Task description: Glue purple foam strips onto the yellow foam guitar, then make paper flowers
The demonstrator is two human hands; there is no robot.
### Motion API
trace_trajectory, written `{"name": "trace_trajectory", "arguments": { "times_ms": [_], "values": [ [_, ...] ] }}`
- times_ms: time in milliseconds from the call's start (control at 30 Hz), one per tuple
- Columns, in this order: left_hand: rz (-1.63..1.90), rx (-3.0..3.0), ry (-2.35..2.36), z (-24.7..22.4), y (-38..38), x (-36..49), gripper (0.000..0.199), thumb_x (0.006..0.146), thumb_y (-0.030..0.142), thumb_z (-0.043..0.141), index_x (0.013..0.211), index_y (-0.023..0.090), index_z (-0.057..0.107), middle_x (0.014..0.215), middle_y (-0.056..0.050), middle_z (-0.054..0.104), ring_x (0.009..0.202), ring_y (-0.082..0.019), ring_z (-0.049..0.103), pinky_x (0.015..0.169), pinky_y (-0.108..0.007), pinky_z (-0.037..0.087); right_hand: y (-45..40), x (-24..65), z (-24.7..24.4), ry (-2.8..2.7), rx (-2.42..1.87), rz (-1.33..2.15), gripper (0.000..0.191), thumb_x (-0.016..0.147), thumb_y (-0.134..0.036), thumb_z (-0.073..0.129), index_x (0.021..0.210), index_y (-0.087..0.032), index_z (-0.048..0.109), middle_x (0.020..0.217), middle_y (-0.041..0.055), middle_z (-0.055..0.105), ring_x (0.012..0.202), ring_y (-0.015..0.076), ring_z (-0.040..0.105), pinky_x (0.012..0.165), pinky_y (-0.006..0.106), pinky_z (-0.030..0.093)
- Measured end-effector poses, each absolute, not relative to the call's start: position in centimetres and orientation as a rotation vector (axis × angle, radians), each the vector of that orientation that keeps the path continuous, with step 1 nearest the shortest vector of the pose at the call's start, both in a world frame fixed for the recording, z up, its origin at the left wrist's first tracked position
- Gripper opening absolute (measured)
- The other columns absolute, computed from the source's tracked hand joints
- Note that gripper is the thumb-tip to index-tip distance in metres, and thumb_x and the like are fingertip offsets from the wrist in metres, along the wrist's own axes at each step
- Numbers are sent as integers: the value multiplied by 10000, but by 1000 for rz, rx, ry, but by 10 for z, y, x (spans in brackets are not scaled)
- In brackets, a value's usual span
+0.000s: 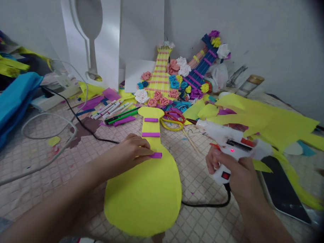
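Note:
A yellow guitar-shaped cutout (146,199) lies flat in front of me, its neck pointing away. Two purple strips cross the neck, one a purple strip (151,134) and the other a purple strip (151,120) nearer the head. My left hand (136,149) pinches a third purple strip (157,155) where the neck meets the body; whether it touches the surface I cannot tell. On the right, my right hand (229,166) grips a white hot glue gun (222,134) by its handle. Its red light is lit, and the nozzle points left, above the table.
Scissors (175,125) lie beside the cutout's head, with several markers (111,109) to the left. Decorated paper guitars (161,70) lean at the back. A phone (284,189), yellow paper scraps (268,114) and a white cable (51,167) lie around.

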State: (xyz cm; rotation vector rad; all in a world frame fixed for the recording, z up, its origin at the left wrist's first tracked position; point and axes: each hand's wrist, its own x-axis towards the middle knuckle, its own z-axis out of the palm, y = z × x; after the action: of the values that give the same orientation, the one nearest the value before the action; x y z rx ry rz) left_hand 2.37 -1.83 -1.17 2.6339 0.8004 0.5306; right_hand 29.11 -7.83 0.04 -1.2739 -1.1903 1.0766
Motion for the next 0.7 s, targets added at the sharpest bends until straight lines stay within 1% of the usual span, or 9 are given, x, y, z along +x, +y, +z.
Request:
{"name": "trace_trajectory", "arguments": {
  "times_ms": [133, 333, 467, 700],
  "values": [
    [452, 2674, 875, -13, -18, 25, 243, 879, 307, 455, 1031, 285, 643, 960, -22, 639, 890, -164, 559, 827, -310, 375, -78, 291, -2, -1192, -1264, 1056, 365, 735, -360, 620, 456, -184, 464, 433, -20, 450, 433, 119, 451, 430, 265, 321],
    [360, 2732, 897, -14, -19, 26, 263, 892, 328, 424, 1064, 295, 620, 922, -13, 631, 880, -153, 553, 830, -317, 379, -77, 291, -1, -1192, -1249, 1055, 356, 727, -358, 622, 458, -181, 469, 437, -19, 448, 424, 121, 453, 418, 267, 321],
    [360, 2743, 891, -15, -19, 26, 264, 895, 326, 420, 1073, 302, 613, 927, -13, 631, 877, -155, 557, 824, -323, 385, -76, 292, -1, -1198, -1272, 1075, 368, 724, -380, 618, 453, -182, 468, 440, -14, 453, 430, 125, 456, 420, 269, 321],
    [372, 2740, 898, -16, -19, 27, 268, 898, 332, 408, 1058, 312, 621, 933, -9, 641, 878, -158, 568, 826, -325, 401, -76, 292, -2, -1217, -1239, 1063, 354, 736, -356, 616, 463, -180, 474, 438, -18, 449, 422, 121, 456, 427, 269, 322]
  ]
}}
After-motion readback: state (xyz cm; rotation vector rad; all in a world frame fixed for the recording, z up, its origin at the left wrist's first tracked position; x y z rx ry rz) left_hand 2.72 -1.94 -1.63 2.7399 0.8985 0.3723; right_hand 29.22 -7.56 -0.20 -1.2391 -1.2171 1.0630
